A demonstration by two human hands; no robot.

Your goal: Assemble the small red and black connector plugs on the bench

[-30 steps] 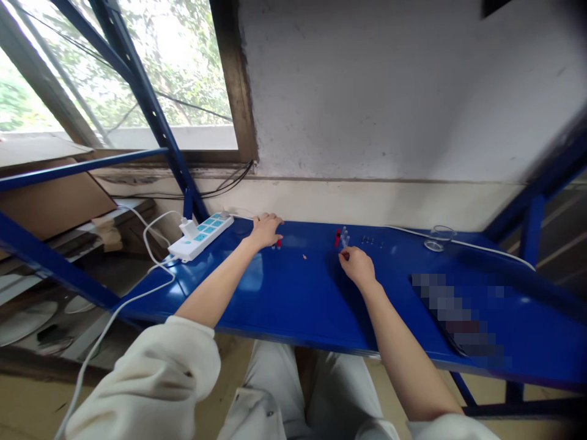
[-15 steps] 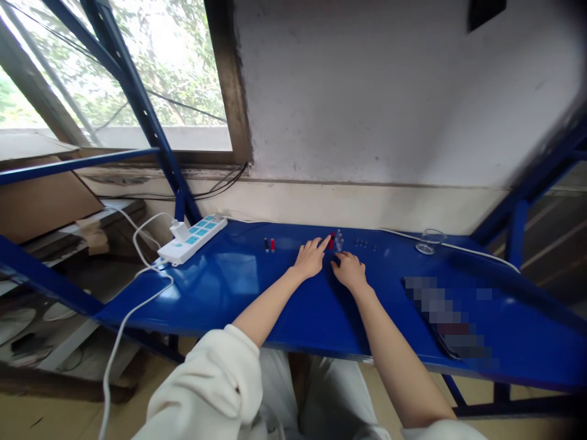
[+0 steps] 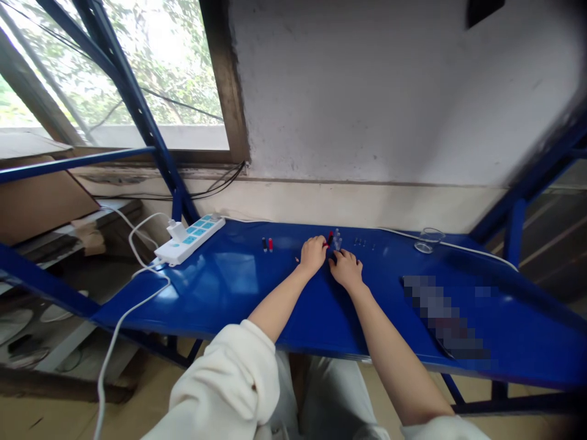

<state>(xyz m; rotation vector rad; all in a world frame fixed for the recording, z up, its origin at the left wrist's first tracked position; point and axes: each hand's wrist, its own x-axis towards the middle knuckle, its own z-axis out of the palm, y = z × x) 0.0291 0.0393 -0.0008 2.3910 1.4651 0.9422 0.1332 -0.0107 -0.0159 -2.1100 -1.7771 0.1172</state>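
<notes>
My left hand (image 3: 313, 253) rests on the blue shelf (image 3: 238, 293) with its fingers curled round a small red piece (image 3: 329, 239) at the shelf's middle back. My right hand (image 3: 345, 267) lies close beside it, fingers bent down onto the shelf; what they hold, if anything, is hidden. Small clear pieces (image 3: 338, 239) stand just beyond both hands. A black and a red small piece (image 3: 266, 244) stand upright to the left, apart from my hands.
A white power strip (image 3: 190, 240) with a white cable (image 3: 120, 324) lies at the shelf's left back. A row of tiny dark parts (image 3: 363, 243) and a clear glass dish (image 3: 427, 240) sit to the right. A blurred patch (image 3: 447, 318) covers the right side.
My left hand has come from the black and red pieces at the left over to the red piece beside my right hand, and its fingers have curled. The right hand has barely moved.
</notes>
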